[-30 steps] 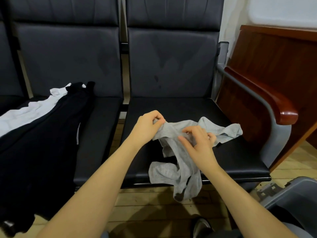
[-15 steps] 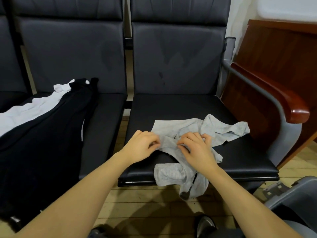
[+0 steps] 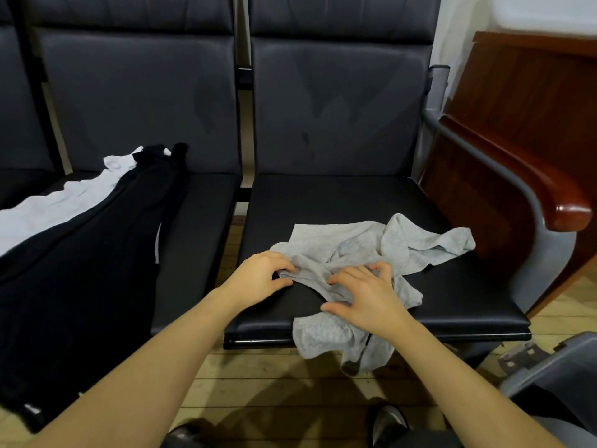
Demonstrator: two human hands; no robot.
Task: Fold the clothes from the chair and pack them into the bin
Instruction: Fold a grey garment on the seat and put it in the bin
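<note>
Dark padded seats fill the frame, a wooden floor showing below. At middle left, a black garment (image 3: pixel 87 253) lies over a white garment (image 3: pixel 48 211) on the left chair (image 3: pixel 200 221), probably waiting their turn. At centre, the left hand (image 3: pixel 261 276) pinches an edge of the grey garment (image 3: pixel 371 253), while the right hand (image 3: pixel 365 299) presses it down with curled, spread fingers, likely straightening it for folding. It sprawls crumpled, long axis running lower centre to middle right, on the right chair (image 3: pixel 339 205). The bin (image 3: pixel 549 376) waits at lower right.
</note>
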